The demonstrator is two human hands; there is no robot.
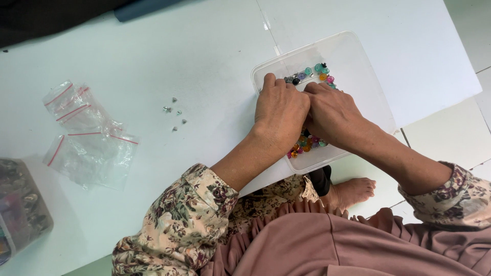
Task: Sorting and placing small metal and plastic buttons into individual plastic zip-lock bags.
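A clear plastic box (pixel 358 66) lies on the white surface and holds several small coloured beads (pixel 319 71), with more beads (pixel 304 144) near its front edge. My left hand (pixel 279 112) rests palm down over the box's left part. My right hand (pixel 332 115) lies beside it, touching it, over the beads. Both hands have their fingers bent down into the beads. What the fingertips pinch is hidden.
Several empty clear zip bags with red strips (pixel 87 135) lie at the left. A few tiny silver pieces (pixel 174 112) sit between bags and box. A container of mixed items (pixel 20 204) stands at the far left edge. My bare foot (pixel 353 191) is below the table edge.
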